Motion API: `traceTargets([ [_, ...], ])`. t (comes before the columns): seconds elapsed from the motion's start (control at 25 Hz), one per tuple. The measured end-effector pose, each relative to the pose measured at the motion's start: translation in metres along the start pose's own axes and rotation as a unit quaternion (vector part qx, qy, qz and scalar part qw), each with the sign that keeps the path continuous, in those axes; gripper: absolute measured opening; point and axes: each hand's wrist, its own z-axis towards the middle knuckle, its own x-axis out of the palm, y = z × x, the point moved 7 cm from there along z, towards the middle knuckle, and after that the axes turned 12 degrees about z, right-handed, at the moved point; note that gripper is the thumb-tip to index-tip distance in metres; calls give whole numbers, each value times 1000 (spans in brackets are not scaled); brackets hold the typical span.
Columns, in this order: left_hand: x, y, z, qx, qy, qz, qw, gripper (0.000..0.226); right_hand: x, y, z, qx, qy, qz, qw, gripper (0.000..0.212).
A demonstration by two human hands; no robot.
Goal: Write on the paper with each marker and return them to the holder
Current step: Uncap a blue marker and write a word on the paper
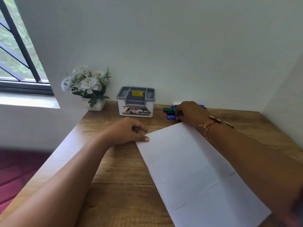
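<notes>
A blank white paper (193,169) lies slanted on the wooden desk (118,185). My left hand (127,131) rests beside its upper left corner with loosely curled fingers, the thumb pressing on the paper's edge. My right hand (190,113) lies over a cluster of markers near the wall; its fingers curl round a blue marker (171,117). A green marker (168,109) and further blue ones lie behind it, partly hidden by the hand. The grey and white holder (136,102) stands to the left of the markers, its compartments showing no markers.
A white pot of artificial white flowers (89,87) stands in the desk's back left corner. White walls close off the back and the right side. A window with dark bars is at far left. A red surface lies below the desk's left edge.
</notes>
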Motion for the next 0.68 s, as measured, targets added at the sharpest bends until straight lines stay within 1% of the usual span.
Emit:
traceTargets([
  [0.08,3,-3,-1,7,24,8,1000,37,0,1,-1,-8,7,-1,1000,22],
  [0.24,5,-7,-4,21,41,1,999,29,3,6,-1,-19,22,-14,999,28],
  [0.32,6,-9,-5,24,54,8,998,29,0,5,1,-24,24,-20,999,27],
  [0.48,8,-13,-8,33,78,15,996,25,0,15,-3,-53,71,-82,993,21],
  [0.52,9,-14,-9,38,85,14,996,24,-8,21,-6,-65,56,-90,992,19],
  [0.56,9,-16,-11,42,89,13,995,24,-22,28,-10,-84,14,-78,993,16],
  [0.6,10,-18,-12,45,92,13,995,24,-40,37,-17,-103,-47,-46,993,15],
  [0.64,10,-19,-13,47,94,15,994,24,-61,45,-28,-117,-109,10,987,13],
  [0.68,10,-20,-14,47,98,16,994,24,-80,53,-43,-115,-154,99,976,12],
])
